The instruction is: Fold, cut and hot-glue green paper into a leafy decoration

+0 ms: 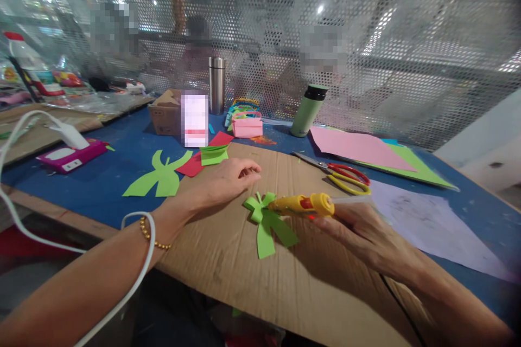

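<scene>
My right hand (360, 230) is wrapped round a yellow hot glue gun (303, 205), with a clear glue stick coming out of its back end. A small red light glows beneath its body. The gun's nozzle points left at the knot of a light green foam bow (266, 222), touching it or just above it. The bow lies on a cardboard sheet (240, 271), its two tails spread towards me. Just behind the bow, my left hand (234, 176) rests loosely bent, a gap between thumb and fingers, with nothing visible in it.
Scissors (345, 173) with red and yellow handles lie behind the glue gun. A green cut-out (157, 176) and red pieces (193, 164) lie left. Pink sheets (358, 146), a green bottle (308, 114) and a steel flask (217, 87) stand back. A white cable (142, 276) crosses my left forearm.
</scene>
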Available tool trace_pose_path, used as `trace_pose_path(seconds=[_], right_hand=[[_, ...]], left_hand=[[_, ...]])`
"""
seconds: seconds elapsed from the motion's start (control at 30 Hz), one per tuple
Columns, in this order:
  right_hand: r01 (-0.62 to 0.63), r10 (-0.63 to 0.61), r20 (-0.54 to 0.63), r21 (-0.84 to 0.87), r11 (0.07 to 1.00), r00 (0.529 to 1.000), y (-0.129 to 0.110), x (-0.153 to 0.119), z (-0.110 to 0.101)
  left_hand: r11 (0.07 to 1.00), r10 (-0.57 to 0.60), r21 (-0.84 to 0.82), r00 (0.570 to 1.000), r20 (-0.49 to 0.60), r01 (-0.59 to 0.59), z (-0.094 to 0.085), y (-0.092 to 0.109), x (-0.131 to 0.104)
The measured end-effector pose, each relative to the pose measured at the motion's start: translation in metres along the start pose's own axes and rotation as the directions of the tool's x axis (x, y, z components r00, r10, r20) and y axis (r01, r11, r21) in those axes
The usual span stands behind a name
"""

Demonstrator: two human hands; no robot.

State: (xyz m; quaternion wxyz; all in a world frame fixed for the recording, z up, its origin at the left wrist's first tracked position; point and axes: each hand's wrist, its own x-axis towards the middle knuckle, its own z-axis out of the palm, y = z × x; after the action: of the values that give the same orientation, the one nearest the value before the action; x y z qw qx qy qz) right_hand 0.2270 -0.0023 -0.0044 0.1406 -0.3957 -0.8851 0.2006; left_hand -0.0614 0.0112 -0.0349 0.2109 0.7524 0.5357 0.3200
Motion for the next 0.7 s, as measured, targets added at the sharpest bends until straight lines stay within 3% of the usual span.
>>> trace_pose_path(seconds=[0.17, 0.33, 0.7], right_hand=[[-0.005, 0.005, 0.001, -0.002, 1.0, 1.0, 0.0, -0.0024, -0.003], [-0.01, 0.011, -0.071, 0.012, 1.0, 0.997, -0.001, -0.0035, -0.0031], [-0.041, 0.039, -0.044, -0.044, 0.998, 0.998, -0.0028, -0.0007, 0.003]], left_hand=[[1.0, 0.0, 0.003, 1.0, -0.005, 0.0, 0.0007, -0.0021, 0.0008], [1.0, 0.015, 0.012, 1.0, -0.007, -0.015, 0.0005, -0.0024, 0.0025], [1.0, 0.016, 0.015, 1.0, -0.011, -0.016, -0.0002, -0.0012, 0.0025]])
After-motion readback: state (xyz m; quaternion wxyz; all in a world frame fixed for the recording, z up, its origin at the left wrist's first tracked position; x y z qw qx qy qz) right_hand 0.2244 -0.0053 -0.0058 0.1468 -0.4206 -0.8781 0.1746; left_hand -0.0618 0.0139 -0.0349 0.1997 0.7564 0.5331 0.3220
